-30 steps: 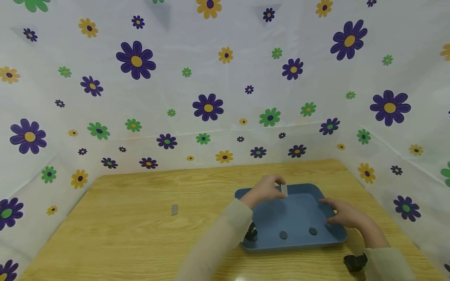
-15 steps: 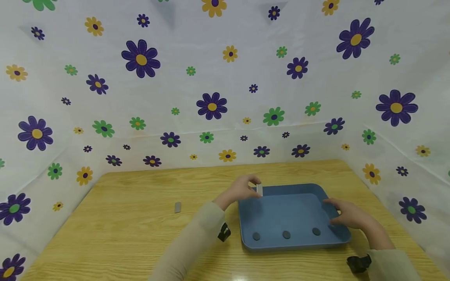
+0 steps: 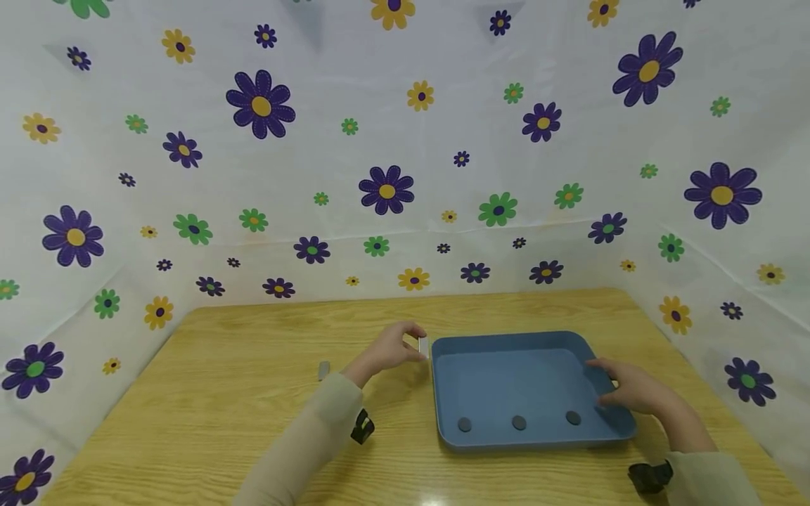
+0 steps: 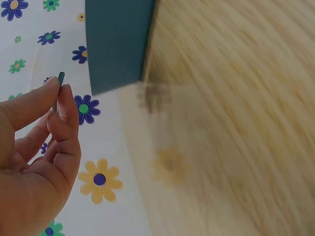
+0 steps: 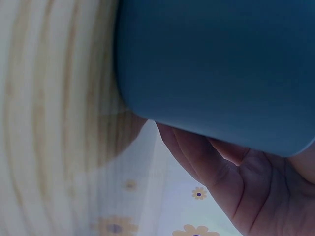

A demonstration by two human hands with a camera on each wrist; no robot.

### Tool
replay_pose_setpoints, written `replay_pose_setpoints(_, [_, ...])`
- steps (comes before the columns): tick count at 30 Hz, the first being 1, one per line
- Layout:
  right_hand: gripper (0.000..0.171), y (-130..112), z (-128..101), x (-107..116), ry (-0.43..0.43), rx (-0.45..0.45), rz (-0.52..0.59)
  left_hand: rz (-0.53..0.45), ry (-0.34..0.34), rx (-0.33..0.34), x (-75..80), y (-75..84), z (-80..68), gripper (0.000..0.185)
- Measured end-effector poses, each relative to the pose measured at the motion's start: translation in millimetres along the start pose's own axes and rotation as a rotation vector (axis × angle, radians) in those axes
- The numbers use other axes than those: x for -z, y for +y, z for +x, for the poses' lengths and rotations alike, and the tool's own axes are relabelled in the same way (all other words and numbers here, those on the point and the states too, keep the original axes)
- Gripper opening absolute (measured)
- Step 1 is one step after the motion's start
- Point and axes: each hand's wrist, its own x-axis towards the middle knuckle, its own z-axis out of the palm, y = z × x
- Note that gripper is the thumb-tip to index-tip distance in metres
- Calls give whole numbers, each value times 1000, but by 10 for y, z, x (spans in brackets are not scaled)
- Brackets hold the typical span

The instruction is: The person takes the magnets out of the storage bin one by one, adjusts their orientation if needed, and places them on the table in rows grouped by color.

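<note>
Holding three dark discs (image 3: 519,422) spaced in a row along its near wall, a blue tray (image 3: 512,383) sits on the right part of the worktop (image 3: 221,407), its floor stretching behind them to the far wall. At its right edge the right hand (image 3: 633,386) grips the rim, fingers curled over the wall. Beyond the left edge, near the far left corner, the left hand (image 3: 387,348) pinches a thin pale piece (image 3: 423,347) upright between thumb and fingertips, just beside the tray. Farther left, a grey rectangular piece (image 3: 324,371) lies on the worktop, with bare wood around it and toward the left edge. At the far edge, a flower-printed white cloth (image 3: 342,169) rises, bounding the sides too.
</note>
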Motion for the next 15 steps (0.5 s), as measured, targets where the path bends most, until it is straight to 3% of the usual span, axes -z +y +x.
replay_pose_setpoints(5, [63, -3, -2, -5, -8, 4, 11, 17, 16, 20, 94, -140, -71, 39])
replay_pose_setpoints(11, [62, -22, -14, 0, -5, 4, 21, 191, 61, 42, 143, -248, -105, 35])
replay_pose_setpoints(15, [62, -14, -4, -2, -7, 0, 17, 268, 50, 68, 136, -305, -96, 33])
